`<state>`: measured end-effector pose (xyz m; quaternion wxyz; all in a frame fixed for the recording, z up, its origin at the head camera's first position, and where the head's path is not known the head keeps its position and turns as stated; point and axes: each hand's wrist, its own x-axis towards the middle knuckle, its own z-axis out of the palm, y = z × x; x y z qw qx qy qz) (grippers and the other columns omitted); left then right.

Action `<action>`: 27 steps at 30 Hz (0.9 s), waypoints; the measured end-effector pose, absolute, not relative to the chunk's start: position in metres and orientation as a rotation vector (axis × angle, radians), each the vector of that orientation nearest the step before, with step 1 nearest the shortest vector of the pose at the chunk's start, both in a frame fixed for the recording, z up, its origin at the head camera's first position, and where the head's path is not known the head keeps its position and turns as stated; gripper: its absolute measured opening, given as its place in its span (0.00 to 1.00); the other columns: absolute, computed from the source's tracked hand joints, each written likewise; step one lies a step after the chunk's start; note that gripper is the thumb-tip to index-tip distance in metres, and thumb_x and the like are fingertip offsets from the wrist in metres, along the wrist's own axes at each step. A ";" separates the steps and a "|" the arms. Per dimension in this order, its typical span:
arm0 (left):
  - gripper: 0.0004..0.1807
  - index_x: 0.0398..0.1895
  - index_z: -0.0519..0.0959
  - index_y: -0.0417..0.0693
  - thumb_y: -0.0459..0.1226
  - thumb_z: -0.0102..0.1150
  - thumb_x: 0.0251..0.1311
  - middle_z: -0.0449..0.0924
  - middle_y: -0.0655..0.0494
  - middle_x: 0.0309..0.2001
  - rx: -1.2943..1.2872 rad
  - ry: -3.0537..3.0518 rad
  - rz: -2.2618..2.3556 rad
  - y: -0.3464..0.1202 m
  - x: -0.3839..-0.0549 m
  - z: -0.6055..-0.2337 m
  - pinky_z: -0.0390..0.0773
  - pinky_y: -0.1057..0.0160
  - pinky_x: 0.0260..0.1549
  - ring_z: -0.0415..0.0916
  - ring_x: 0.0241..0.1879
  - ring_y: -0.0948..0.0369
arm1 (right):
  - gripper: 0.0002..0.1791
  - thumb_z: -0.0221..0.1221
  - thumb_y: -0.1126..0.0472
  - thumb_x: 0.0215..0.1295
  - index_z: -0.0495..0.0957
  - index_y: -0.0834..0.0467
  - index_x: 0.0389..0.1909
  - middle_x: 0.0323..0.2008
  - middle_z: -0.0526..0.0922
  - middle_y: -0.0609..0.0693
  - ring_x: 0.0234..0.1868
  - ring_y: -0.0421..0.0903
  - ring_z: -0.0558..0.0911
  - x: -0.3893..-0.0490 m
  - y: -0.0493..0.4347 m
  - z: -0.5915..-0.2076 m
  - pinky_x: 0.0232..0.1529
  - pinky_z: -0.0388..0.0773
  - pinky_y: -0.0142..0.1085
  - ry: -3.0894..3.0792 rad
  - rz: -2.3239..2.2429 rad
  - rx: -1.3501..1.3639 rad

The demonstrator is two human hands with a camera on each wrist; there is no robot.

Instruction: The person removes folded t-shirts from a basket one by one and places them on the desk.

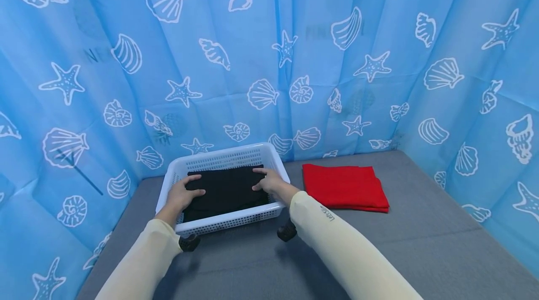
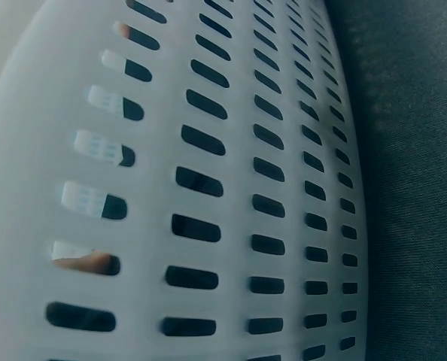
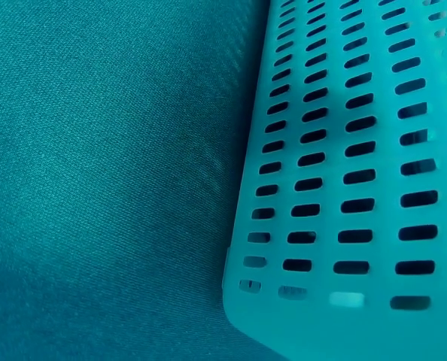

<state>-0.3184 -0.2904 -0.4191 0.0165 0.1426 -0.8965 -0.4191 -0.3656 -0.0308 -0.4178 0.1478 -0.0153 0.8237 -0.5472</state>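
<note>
A folded black cloth (image 1: 227, 191) lies inside a white plastic basket (image 1: 236, 221) with slotted walls. At the cloth's left end is my left hand (image 1: 180, 194), thumb and index finger apart and over its edge. My right hand (image 1: 271, 182) reaches over the basket's right side, its spread fingers on the right end of the cloth. Neither hand has its fingers curled round anything in the head view. Both wrist views show mainly the basket's slotted outer wall (image 2: 235, 180), with a bit of skin behind the slots in the left one.
A folded red cloth (image 1: 343, 187) lies to the right of the basket on the grey fabric surface (image 1: 425, 230). A blue curtain (image 1: 236, 61) with white shell and starfish prints hangs behind and along both sides. The basket stands close to the curtain at the back.
</note>
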 end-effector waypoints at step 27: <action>0.34 0.72 0.65 0.51 0.41 0.63 0.64 0.61 0.35 0.70 0.375 -2.748 -1.405 -0.290 -0.306 -0.387 0.67 0.38 0.62 0.67 0.63 0.39 | 0.34 0.64 0.71 0.60 0.71 0.50 0.68 0.68 0.68 0.60 0.69 0.58 0.66 -0.360 -0.006 -0.382 0.70 0.62 0.55 2.268 -1.693 -0.161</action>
